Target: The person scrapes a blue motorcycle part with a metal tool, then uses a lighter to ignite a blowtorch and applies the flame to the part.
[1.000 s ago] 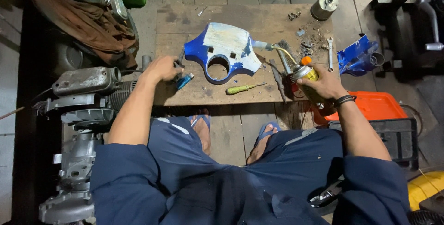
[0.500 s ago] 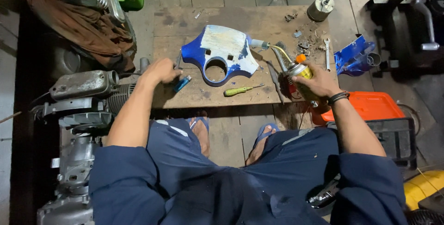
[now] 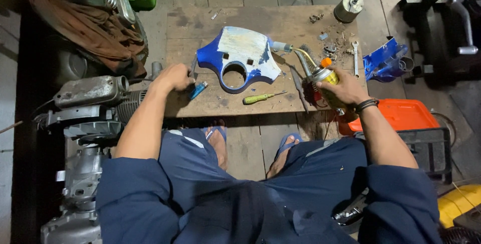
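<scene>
The right hand [image 3: 345, 89] was clamped around a small gas torch [image 3: 320, 76], a yellow-and-silver metal can with an orange cap and a curved brass tube ending in a metal nozzle; the nozzle lay just beside the right edge of the blue plastic cowl [image 3: 239, 57]; that cowl, a moulded shell with a round hole near its lower edge and a scuffed, whitish patch across its top, lay flat on the worn wooden board [image 3: 220, 23] in front of the seated person. The left hand [image 3: 174, 77] was curled at the board's left edge, its fingers closed on something small that could not be made out; a little blue lighter [image 3: 198, 90] lay just beside it on the wood; a screwdriver [image 3: 261, 97] with a yellow-green handle lay below the cowl, near the board's front edge. A steel spanner [image 3: 355, 59] and loose small metal bits sat at the board's right; a second blue plastic piece [image 3: 386, 61] rested off the board beyond them; an orange plastic case lid [image 3: 401, 114] lay by the right forearm; a grey cast-metal engine [image 3: 90, 103] with ribbed fins stood to the left.
</scene>
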